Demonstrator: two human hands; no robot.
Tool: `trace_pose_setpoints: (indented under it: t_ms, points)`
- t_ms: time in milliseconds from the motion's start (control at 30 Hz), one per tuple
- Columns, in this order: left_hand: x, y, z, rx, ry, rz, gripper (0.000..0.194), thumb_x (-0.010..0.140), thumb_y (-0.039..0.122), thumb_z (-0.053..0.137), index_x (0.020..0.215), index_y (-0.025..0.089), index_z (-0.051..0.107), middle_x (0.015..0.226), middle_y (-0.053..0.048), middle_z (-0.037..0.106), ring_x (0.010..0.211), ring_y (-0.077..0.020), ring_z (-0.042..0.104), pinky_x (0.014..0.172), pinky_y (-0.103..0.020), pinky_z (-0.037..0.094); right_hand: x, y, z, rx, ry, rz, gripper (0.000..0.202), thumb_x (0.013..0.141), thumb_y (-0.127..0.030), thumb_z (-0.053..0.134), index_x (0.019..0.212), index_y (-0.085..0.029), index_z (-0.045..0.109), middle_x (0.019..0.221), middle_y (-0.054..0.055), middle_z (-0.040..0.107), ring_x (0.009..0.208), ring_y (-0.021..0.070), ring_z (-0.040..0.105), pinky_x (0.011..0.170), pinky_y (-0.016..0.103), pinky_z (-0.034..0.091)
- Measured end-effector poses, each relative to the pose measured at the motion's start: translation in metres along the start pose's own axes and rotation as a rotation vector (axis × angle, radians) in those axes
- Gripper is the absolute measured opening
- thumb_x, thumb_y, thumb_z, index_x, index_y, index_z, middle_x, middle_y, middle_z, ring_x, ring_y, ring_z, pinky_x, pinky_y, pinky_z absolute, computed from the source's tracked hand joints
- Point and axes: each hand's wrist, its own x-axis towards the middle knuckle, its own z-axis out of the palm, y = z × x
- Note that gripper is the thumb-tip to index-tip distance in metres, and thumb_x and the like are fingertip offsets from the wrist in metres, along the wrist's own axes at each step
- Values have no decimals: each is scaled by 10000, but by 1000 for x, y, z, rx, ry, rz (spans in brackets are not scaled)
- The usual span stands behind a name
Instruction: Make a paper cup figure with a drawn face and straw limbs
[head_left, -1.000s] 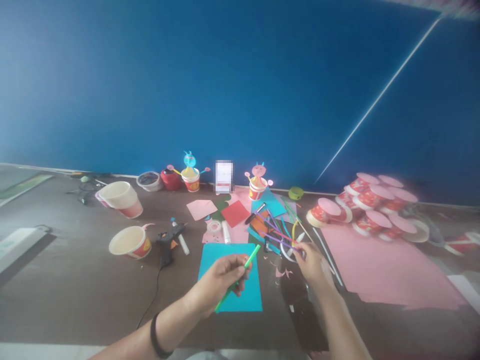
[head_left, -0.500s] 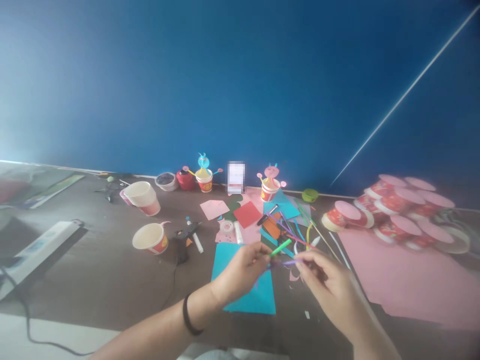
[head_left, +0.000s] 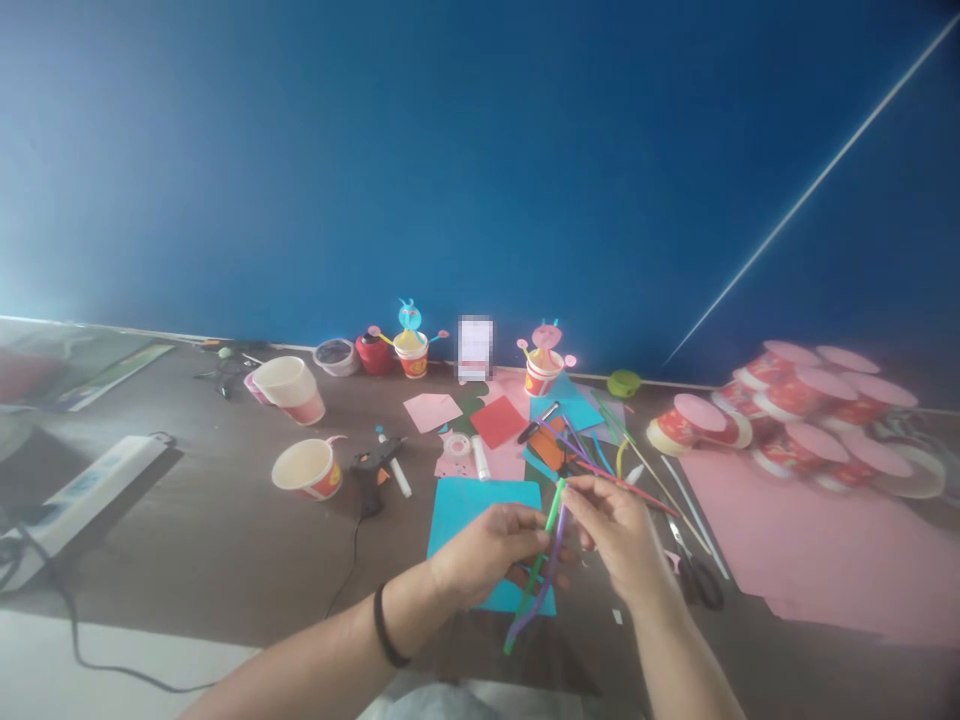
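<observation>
A green strip (head_left: 551,516) and a purple strip (head_left: 556,552) lie side by side between my hands, their lower ends meeting near the table's front edge. My left hand (head_left: 499,550) is closed on the middle of the two strips. The fingertips of my right hand (head_left: 606,512) pinch their upper ends. Under my left hand is a blue paper sheet (head_left: 466,503). Scissors (head_left: 701,575) with dark handles rest to the right of my right hand. Behind the hands is a bunch of coloured strips (head_left: 592,455).
Two cup figures (head_left: 414,360) (head_left: 544,375) stand near the wall. Paper cups (head_left: 307,470), a glue gun (head_left: 369,470) and a power strip (head_left: 97,500) are on the left. At right, stacked red cups (head_left: 806,400) stand by pink paper (head_left: 817,560).
Both strips have swung from sideways to a steep slant, with their ends brought together. My right hand has moved left, closer to my left hand, and the scissors have come into view.
</observation>
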Motion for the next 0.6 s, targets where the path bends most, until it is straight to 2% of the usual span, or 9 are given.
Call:
trace_pose_setpoints:
  t_ms: [167, 300, 433, 600]
  points:
    - [3, -6, -2, -58, -36, -30, 307, 787, 353, 614, 996, 129, 632, 886, -99, 686, 655, -160, 671, 561, -230, 469, 4, 7, 5, 118, -23, 26, 276, 763, -434, 678, 754, -170, 597, 450, -88, 448, 391, 43, 370, 403, 172, 292]
    - [6, -8, -3, -142, -39, -50, 321, 758, 352, 656, 964, 108, 616, 824, -104, 689, 646, -167, 672, 620, -262, 491, 9, 8, 8, 212, 7, 33, 276, 739, -418, 701, 718, -169, 584, 413, -97, 427, 371, 37, 341, 385, 166, 261]
    - [6, -15, -3, -195, -38, -70, 346, 710, 327, 707, 945, 93, 607, 770, -92, 678, 622, -156, 662, 579, -233, 467, 18, 8, 7, 259, 40, 44, 292, 719, -431, 700, 700, -178, 557, 379, -106, 398, 348, 39, 308, 365, 167, 208]
    - [-4, -25, -6, -109, -91, -100, 347, 712, 337, 717, 945, 102, 611, 767, -76, 666, 631, -146, 640, 568, -232, 440, 23, 11, 4, 282, 73, 43, 311, 700, -458, 683, 675, -195, 518, 351, -128, 331, 323, 42, 257, 353, 173, 188]
